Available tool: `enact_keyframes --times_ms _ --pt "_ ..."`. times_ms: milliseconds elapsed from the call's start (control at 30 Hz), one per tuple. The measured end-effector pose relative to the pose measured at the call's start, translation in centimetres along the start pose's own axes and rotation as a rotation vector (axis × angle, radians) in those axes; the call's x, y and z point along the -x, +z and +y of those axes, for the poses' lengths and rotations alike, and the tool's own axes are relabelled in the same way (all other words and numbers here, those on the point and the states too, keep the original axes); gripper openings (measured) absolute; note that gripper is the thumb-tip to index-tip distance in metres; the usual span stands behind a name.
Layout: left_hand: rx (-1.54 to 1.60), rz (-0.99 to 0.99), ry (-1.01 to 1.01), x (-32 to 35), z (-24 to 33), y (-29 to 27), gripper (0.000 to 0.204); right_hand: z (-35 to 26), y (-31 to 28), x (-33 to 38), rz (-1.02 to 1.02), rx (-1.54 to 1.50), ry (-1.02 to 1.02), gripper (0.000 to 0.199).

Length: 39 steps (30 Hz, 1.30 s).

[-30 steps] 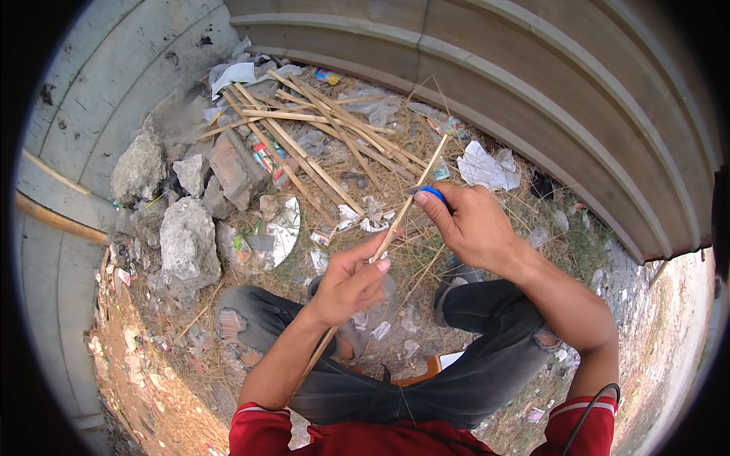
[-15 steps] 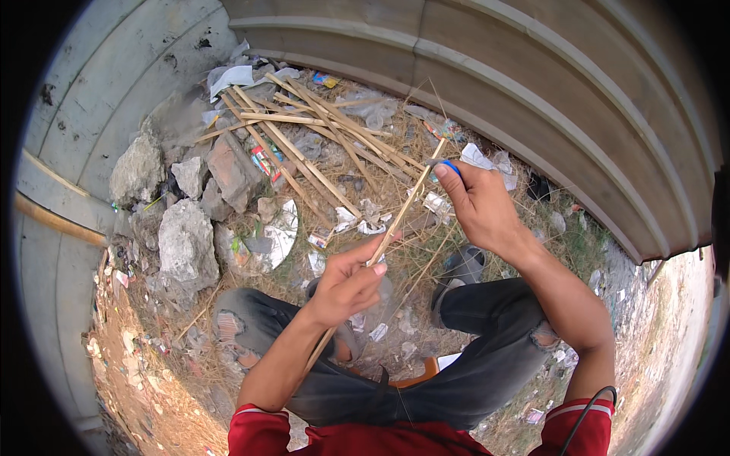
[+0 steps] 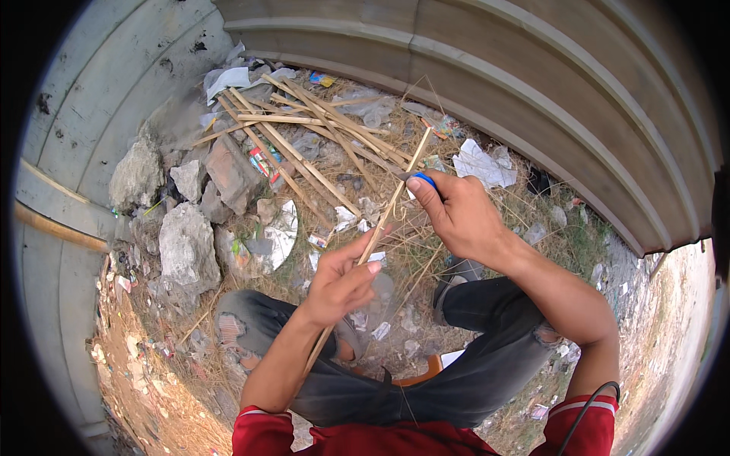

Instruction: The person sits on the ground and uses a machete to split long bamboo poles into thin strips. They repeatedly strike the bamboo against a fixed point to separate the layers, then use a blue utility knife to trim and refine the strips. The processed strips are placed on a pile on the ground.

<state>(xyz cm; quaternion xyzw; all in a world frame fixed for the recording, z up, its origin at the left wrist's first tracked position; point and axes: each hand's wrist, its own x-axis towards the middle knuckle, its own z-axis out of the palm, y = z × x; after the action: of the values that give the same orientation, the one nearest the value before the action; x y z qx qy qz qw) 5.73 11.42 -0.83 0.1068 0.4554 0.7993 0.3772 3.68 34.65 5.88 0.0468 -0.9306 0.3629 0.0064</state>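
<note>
My left hand (image 3: pixel 338 281) is closed around a long, pale wooden stick (image 3: pixel 395 199), which slants from beside my left forearm up and away to the right. In my right hand (image 3: pixel 460 209) is a knife with a blue handle (image 3: pixel 423 181). Its short dark blade meets the stick below the far tip, with my right thumb close to that spot. A thin curled shaving seems to hang from the stick just under the blade. Beyond my hands, several similar sticks (image 3: pixel 304 163) lie crisscrossed in a loose pile on the ground.
Grey rocks (image 3: pixel 188 247) and a brownish stone block (image 3: pixel 232 175) sit at the left. Corrugated metal sheeting (image 3: pixel 532 91) stands along the back and right, with a pale panel wall (image 3: pixel 99 99) at the left. Paper scraps (image 3: pixel 484 164) and dry grass litter the ground around my legs.
My right hand and the knife have moved down along the stick toward me, away from its far tip. The stick has shifted slightly left; my left hand keeps its grip.
</note>
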Motion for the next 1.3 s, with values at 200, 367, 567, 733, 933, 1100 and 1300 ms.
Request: enact_keyframes --times_ms 200,367,567,733,933,1100,1300 --pt "0.019 0.016 0.023 0.1 -0.2 -0.4 0.061 -0.1 1.5 1.3 -0.267 -0.170 -0.069 0.043" --pt "0.025 -0.009 0.014 0.1 0.0 0.0 0.061 1.2 1.1 0.7 -0.497 -0.424 0.103 0.042" --pt "-0.005 0.017 0.045 0.0 -0.2 -0.1 0.060 0.2 1.7 1.3 -0.222 -0.045 -0.107 0.043" --pt "-0.015 0.008 0.014 0.2 0.0 0.0 0.060 0.7 1.0 0.9 -0.386 -0.275 -0.049 0.045" --pt "-0.027 -0.015 0.073 0.0 -0.2 0.4 0.059 1.6 0.5 0.9 -0.405 -0.500 0.084 0.047" --pt "-0.462 0.113 0.264 -0.9 -2.2 0.1 0.056 0.1 1.1 1.1 -0.197 -0.235 0.058 0.034" --pt "-0.749 0.164 0.326 -1.3 -2.8 -0.1 0.054 2.0 2.3 1.0 -0.126 -0.140 -0.383 0.012"
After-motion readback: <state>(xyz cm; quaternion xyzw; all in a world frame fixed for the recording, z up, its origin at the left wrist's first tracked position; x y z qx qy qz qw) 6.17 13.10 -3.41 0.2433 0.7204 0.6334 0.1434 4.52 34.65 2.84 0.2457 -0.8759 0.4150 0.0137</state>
